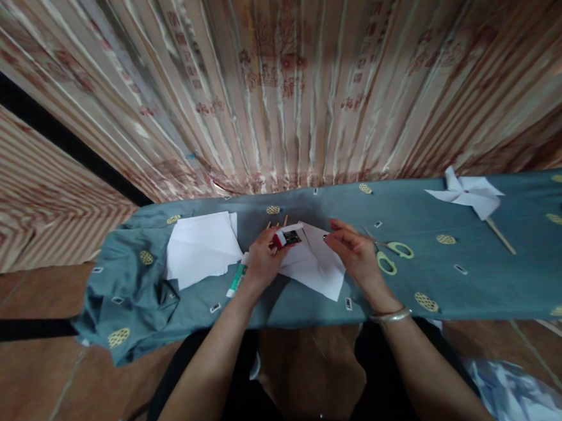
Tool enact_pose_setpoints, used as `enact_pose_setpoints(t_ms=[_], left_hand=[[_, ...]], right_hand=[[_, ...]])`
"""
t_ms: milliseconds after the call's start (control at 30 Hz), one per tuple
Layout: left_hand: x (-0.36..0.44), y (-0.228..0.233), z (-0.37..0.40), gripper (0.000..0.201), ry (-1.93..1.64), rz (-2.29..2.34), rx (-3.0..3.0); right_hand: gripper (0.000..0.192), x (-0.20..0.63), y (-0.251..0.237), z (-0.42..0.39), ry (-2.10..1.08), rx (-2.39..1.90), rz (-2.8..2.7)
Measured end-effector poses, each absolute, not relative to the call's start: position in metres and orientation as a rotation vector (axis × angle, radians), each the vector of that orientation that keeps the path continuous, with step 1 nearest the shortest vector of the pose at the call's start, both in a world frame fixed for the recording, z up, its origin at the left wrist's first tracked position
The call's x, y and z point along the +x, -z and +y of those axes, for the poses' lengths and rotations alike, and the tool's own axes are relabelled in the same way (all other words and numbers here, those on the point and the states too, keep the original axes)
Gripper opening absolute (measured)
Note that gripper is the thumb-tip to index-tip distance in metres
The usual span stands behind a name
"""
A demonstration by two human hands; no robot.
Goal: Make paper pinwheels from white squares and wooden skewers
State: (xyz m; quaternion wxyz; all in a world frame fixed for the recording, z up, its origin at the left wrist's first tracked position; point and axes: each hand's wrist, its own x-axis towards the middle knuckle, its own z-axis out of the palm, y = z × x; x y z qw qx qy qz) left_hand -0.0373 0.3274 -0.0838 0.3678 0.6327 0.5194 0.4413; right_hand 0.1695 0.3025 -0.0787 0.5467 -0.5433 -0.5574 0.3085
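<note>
On the table [506, 271] the left hand [261, 262] and the right hand [356, 251] rest side by side on a paper sheet [316, 269]. A small box [288, 237] is at the left hand's fingers, with sticks [277, 224] just behind it. Left of this hand lie a glue stick [236, 280] and a paper stack [201, 247]. Scissors [390, 254] lie just right of the right hand, and a pinwheel [470, 196] far right.

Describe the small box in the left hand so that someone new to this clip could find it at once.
Start at the long table draped in blue-grey patterned cloth. Near its middle, the left hand holds a small box just above a folded white paper sheet. It is the only red, white and black item there; the scissors to its right have yellow-green handles.
</note>
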Motion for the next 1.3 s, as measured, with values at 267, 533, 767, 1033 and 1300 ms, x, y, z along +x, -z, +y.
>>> enact_pose_setpoints(t_ms=[267, 533, 767, 1033, 1300], left_hand=[[-0.083, 0.085, 0.355, 0.041, -1.198, 1.546, 1.563], [-0.091, 0.094, 0.364, 0.030, -1.118, 1.661, 1.620], [-0.080, 0.086, 0.357, 0.030, -1.068, 1.627, 1.623], [-0.085, 0.080, 0.357, 0.035, -1.084, 1.582, 1.620], [-0.098, 0.083, 0.365, 0.046, -1.048, 1.727, 1.730]], right_hand=[[0.015, 0.200, 0.089, 0.286, -0.429, -1.561, -1.809], [0.017, 0.202, 0.088, 0.286, -0.301, -1.565, -1.903], [0.014, 0.157, 0.088, 0.295, -0.462, -1.376, -1.746], [0.011, 0.096, 0.080, 0.335, -0.481, -1.273, -1.786], [0.023, 0.090, 0.090, 0.370, -0.231, -1.338, -2.067]])
